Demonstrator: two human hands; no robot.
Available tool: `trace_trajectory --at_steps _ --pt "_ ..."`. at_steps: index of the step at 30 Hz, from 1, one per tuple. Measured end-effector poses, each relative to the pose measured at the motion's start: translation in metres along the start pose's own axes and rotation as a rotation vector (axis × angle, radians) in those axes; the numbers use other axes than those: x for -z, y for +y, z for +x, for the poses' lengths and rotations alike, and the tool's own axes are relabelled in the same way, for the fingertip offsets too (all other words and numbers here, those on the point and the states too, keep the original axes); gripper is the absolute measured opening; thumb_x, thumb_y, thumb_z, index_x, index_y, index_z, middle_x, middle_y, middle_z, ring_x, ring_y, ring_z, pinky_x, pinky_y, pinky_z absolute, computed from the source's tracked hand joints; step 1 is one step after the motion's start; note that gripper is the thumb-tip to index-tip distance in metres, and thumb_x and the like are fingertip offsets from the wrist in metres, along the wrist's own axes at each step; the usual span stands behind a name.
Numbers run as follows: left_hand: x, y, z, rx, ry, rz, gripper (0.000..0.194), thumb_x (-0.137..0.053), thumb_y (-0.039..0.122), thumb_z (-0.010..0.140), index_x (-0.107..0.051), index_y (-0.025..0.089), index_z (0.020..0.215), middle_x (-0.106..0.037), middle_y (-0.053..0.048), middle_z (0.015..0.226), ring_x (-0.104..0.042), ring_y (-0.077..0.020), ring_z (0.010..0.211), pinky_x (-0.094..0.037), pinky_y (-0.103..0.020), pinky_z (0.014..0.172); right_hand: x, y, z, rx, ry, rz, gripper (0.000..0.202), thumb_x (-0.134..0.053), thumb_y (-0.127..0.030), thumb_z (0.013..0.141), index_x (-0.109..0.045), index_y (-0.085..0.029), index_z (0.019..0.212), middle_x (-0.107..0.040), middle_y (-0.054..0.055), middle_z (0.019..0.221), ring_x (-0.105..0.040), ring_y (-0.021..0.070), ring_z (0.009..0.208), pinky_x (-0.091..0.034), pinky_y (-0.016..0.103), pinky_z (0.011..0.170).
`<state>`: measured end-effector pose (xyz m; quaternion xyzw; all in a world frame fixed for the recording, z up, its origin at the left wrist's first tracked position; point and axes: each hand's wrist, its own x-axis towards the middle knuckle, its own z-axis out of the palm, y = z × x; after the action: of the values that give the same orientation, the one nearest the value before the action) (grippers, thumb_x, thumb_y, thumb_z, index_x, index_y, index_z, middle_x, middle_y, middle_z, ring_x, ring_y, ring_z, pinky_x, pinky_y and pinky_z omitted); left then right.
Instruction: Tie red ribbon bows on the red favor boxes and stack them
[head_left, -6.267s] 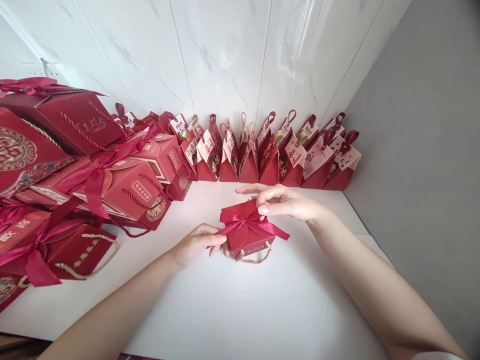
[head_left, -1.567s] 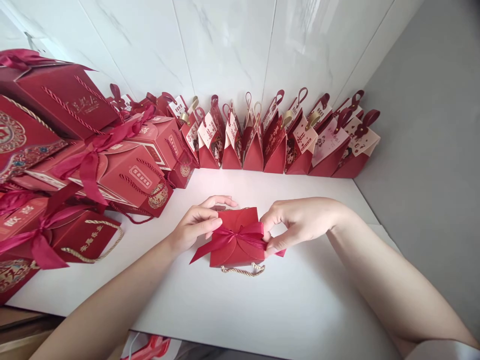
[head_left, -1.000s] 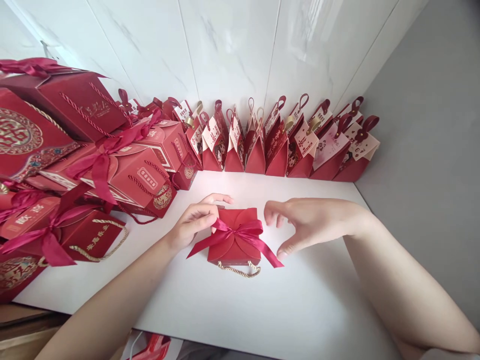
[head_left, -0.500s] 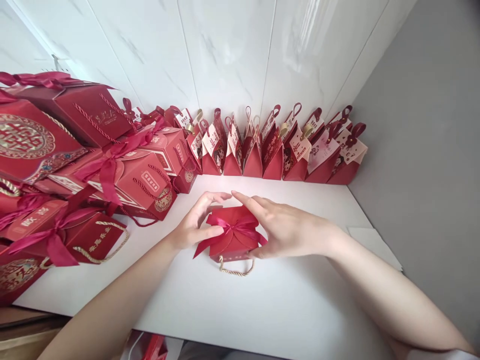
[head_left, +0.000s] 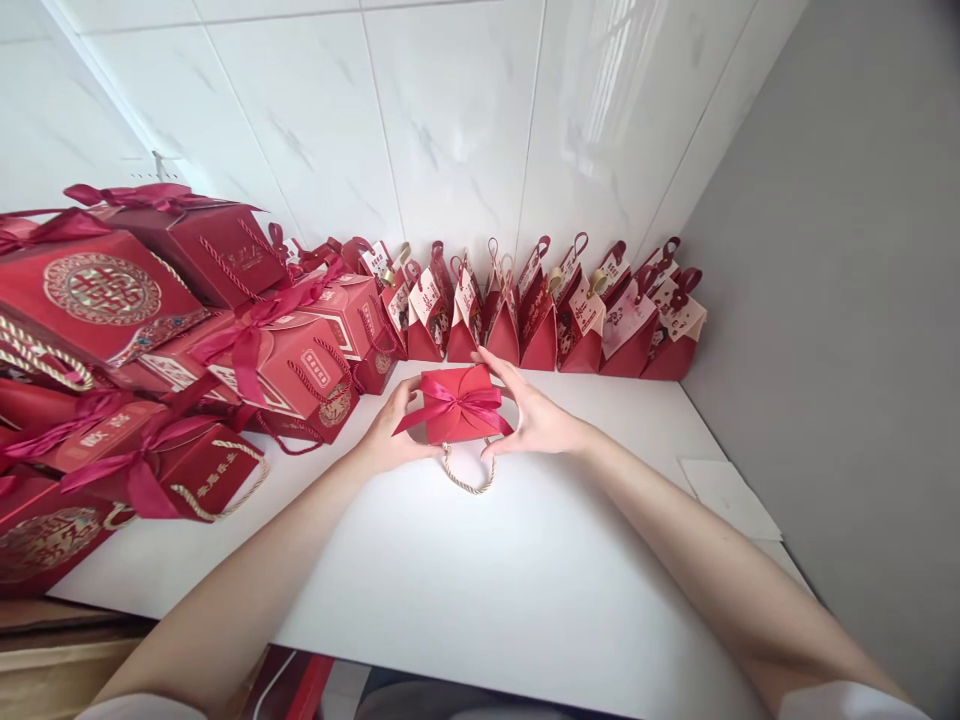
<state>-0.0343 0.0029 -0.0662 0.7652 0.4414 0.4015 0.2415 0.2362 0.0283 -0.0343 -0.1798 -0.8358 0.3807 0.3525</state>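
A small red gift box (head_left: 456, 418) with a crimson ribbon bow (head_left: 459, 400) across its lid is near the middle of the white table. A twisted gold cord handle (head_left: 471, 488) hangs from its near side. My left hand (head_left: 394, 430) grips the box's left side, thumb along the near edge and fingers curled behind. Round the right side is my right hand (head_left: 529, 410), with the index finger reaching the far corner and the thumb by the near corner. The box's underside is hidden.
Along the tiled wall stands a row of red-and-white peaked boxes (head_left: 540, 325) with ribbon loops. Larger red gift boxes (head_left: 300, 365) are stacked at the left. White sheets (head_left: 731, 497) lie at the right edge of the table (head_left: 465, 580), beside a grey panel (head_left: 825, 300).
The gift box has moved away from me, closer to the peaked boxes. My hands have gone with it and now clasp its two sides. The camera view has shifted slightly.
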Motion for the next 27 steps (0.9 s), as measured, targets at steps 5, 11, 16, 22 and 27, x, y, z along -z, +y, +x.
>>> trace_trajectory --at_steps 5,11,16,22,27 --pt "0.004 0.015 -0.001 -0.023 0.013 -0.048 0.09 -0.086 0.033 0.056 -0.044 0.027 0.135 -0.05 -0.013 0.14 -0.048 -0.0371 0.13 -0.037 -0.053 0.111 -0.009 0.034 -0.01 -0.037 -0.008 -0.057 0.133 -0.09 -0.044 0.059 -0.001 -0.027 0.156 -0.017 0.015 0.16 -0.02 0.0316 0.147 -0.022 0.047 0.119" --pt "0.011 0.024 -0.001 -0.142 -0.079 0.093 0.085 -0.077 0.031 0.067 -0.036 0.026 0.141 -0.044 -0.015 0.144 -0.045 -0.0363 0.131 -0.038 -0.054 0.108 -0.008 0.037 -0.015 -0.095 0.031 -0.232 0.109 -0.077 -0.031 0.074 -0.006 -0.027 0.157 -0.023 0.011 0.16 -0.033 0.03 0.143 -0.033 0.045 0.115" --pt "0.009 0.021 -0.002 -0.158 -0.048 0.029 0.087 -0.078 0.032 0.068 -0.035 0.024 0.142 -0.039 -0.016 0.147 -0.039 -0.037 0.137 -0.036 -0.055 0.111 -0.008 0.027 -0.012 -0.063 0.063 -0.278 0.101 -0.075 -0.027 0.073 -0.016 -0.025 0.155 -0.029 0.011 0.158 -0.034 0.0288 0.142 -0.031 0.043 0.116" --pt "0.004 0.005 -0.002 0.157 -0.074 -0.438 0.085 -0.081 0.038 0.068 -0.039 0.027 0.141 -0.051 -0.015 0.142 -0.052 -0.0373 0.127 -0.046 -0.054 0.104 -0.023 0.022 -0.004 -0.178 0.109 0.203 0.093 -0.081 -0.044 0.07 -0.034 -0.021 0.146 -0.041 0.015 0.148 -0.042 0.0288 0.136 -0.034 0.044 0.113" --pt "0.0 -0.001 0.002 0.356 -0.138 -0.716 0.059 -0.066 0.046 0.083 -0.05 0.027 0.136 -0.059 -0.011 0.137 -0.057 -0.0339 0.124 -0.049 -0.049 0.101 -0.021 0.014 0.003 -0.359 0.004 0.535 0.075 -0.077 -0.048 0.075 -0.047 -0.018 0.137 -0.057 0.013 0.134 -0.058 0.0269 0.118 -0.043 0.043 0.105"
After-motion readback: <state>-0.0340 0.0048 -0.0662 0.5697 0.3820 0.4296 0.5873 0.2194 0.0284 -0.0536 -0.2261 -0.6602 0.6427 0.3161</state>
